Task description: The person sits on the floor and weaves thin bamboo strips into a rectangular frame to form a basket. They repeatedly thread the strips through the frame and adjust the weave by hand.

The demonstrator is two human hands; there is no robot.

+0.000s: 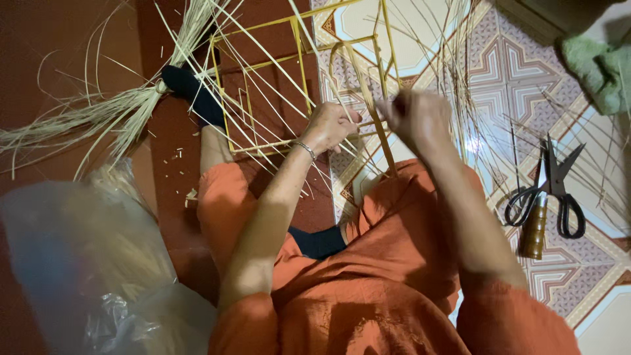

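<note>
Left hand closed around a bar of the yellow rectangular wire frame held over the lap, right hand blurred, pinching pale straw strands at the frame, black-handled scissors lay on patterned tile floor, straw bundle lay left.

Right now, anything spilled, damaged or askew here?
Small straw offcuts lie scattered on the red floor by the left leg. Loose strands sprawl across the tiled floor. Scissors lie flat, closed. Nothing looks damaged.
</note>
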